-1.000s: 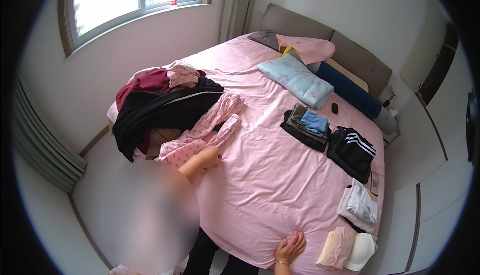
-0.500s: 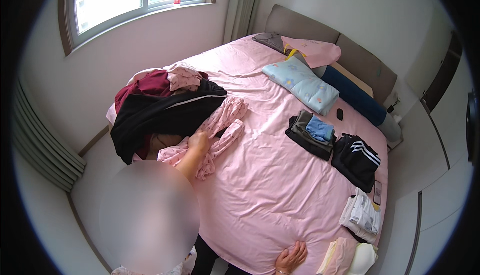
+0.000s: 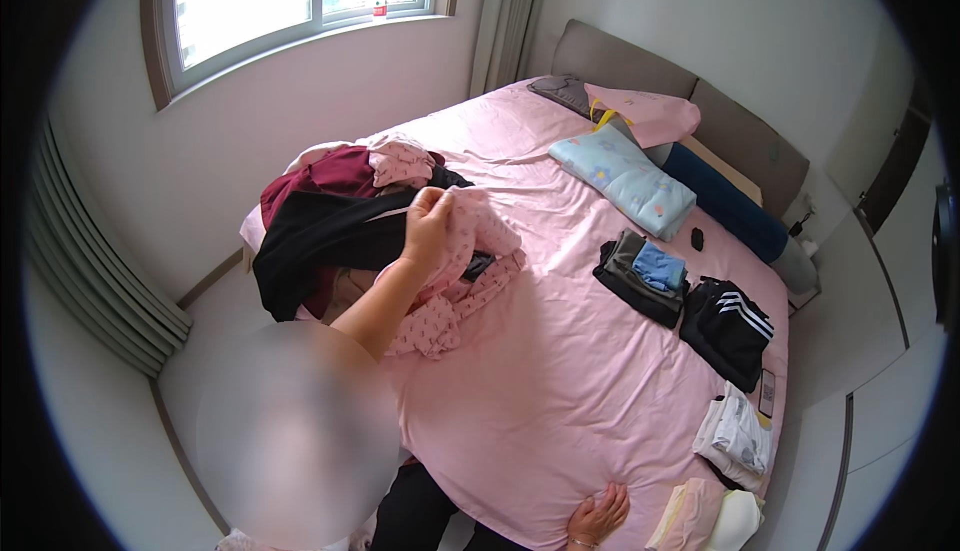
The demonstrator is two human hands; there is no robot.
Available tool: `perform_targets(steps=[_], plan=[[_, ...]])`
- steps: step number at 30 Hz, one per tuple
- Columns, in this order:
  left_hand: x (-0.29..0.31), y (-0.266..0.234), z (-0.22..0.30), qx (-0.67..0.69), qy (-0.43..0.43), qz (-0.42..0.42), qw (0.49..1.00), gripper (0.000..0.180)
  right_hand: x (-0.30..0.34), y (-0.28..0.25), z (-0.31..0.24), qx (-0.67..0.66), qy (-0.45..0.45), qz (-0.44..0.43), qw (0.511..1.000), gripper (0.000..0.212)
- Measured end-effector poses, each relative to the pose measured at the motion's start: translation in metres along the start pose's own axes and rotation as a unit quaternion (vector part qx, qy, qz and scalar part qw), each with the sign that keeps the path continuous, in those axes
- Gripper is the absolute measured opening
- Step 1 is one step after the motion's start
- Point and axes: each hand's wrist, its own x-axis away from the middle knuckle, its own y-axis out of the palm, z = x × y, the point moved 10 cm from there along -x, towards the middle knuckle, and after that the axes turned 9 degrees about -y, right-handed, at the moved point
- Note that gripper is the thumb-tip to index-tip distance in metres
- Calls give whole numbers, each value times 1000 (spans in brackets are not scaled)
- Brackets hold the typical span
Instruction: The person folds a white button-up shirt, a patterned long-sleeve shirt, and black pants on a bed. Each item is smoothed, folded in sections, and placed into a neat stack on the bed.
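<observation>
My left hand (image 3: 428, 229) is closed on the edge of a pink patterned garment (image 3: 482, 223) and holds it up off the bed. The lower part of the garment hangs down and lies crumpled on the sheet. Just behind it is a heap with a black garment with a white stripe (image 3: 325, 246), a dark red garment (image 3: 335, 179) and a pink printed cloth (image 3: 400, 161). My right hand (image 3: 598, 513) rests flat on the near right edge of the bed, fingers spread, near a folded pink and cream stack (image 3: 690, 516).
Along the right side of the pink bed (image 3: 540, 401) lie folded black trousers with white stripes (image 3: 728, 331), a dark stack topped with blue (image 3: 645, 273), white clothes (image 3: 735, 436) and a phone (image 3: 767, 393). A light blue quilt (image 3: 625, 181) lies near the headboard (image 3: 630, 61).
My left hand has moved up and away with the pink patterned garment, lifting it off the sheet. My right hand stays flat on the bed. The whole view has shifted slightly.
</observation>
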Motion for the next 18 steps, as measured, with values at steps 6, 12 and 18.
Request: perform_targets(steps=[6,12,18], plan=[[-29,-112,5,-309,80,126,939,13,2,4,0,-1,0,-4,1000,47],[-45,-189,-1,-669,-18,175,722,65,3,7,10,-29,18,-19,999,51],[-52,-177,5,-655,-147,85,736,35,-3,0,-2,-22,-17,10,1000,46]])
